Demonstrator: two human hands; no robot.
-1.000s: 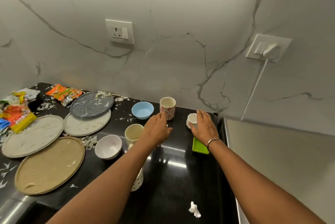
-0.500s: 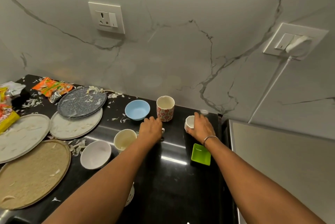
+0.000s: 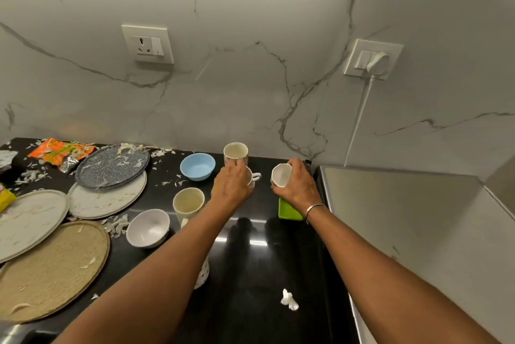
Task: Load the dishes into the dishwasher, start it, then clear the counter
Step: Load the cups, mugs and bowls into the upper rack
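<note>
The black surface carries everything. Take the blue bowl, near the wall, as the marker. Far left of the bowl and toward the person lies the tan plate. A white plate lies farther left still. Left of the bowl, a speckled plate rests partly on a pale plate (all four are flecked with scraps). An orange packet sits well left of the bowl, close to the wall.

The left hand, just right of the bowl, curls down over a handled cup whose handle pokes out to the right. The right hand, farther right of the bowl, grips a white cup that is tilted with its mouth toward the person.

A white bowl stands left of the blue bowl and toward the person, and a cream mug stands near the blue bowl on the person's side. A patterned mug stands just right of the bowl. A green dish shows under the right wrist. A tissue lies right of the bowl, well toward the person.
</note>
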